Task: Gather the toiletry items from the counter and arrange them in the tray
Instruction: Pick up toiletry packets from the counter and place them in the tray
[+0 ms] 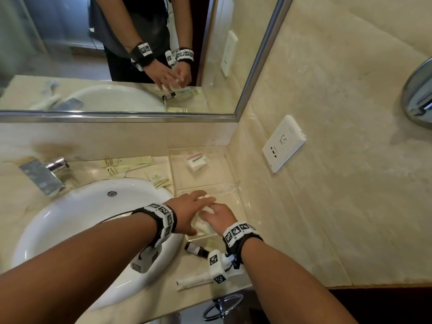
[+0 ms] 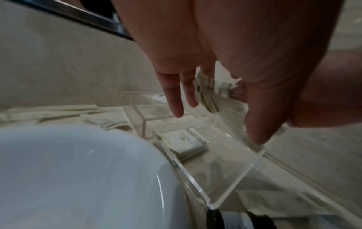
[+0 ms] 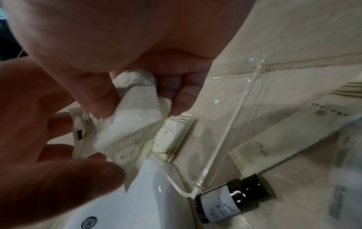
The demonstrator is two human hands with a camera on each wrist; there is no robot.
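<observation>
My right hand [image 1: 217, 217] pinches a bunch of white sachets [image 3: 133, 128] between thumb and fingers [image 3: 181, 100], just above the near compartment of the clear acrylic tray [image 1: 243, 206]. My left hand [image 1: 194, 206] reaches in from the left with its fingers [image 2: 173, 100] straight, touching the same sachets [image 2: 205, 94]. One white sachet [image 2: 186, 144] lies flat in that compartment against its left wall. A small brown bottle [image 1: 195, 249] lies on its side on the counter just outside the tray's near corner [image 3: 195, 186]. A long white sachet [image 1: 194, 280] lies nearer the counter's front edge.
More sachets [image 1: 128, 163] lie on the counter behind the white sink [image 1: 81, 218], right of the chrome faucet [image 1: 44, 174]. The tray's far compartment holds a small wrapped item [image 1: 197, 161]. A wall socket [image 1: 284, 143] is to the right and a towel ring [image 1: 222, 307] hangs below the counter's edge.
</observation>
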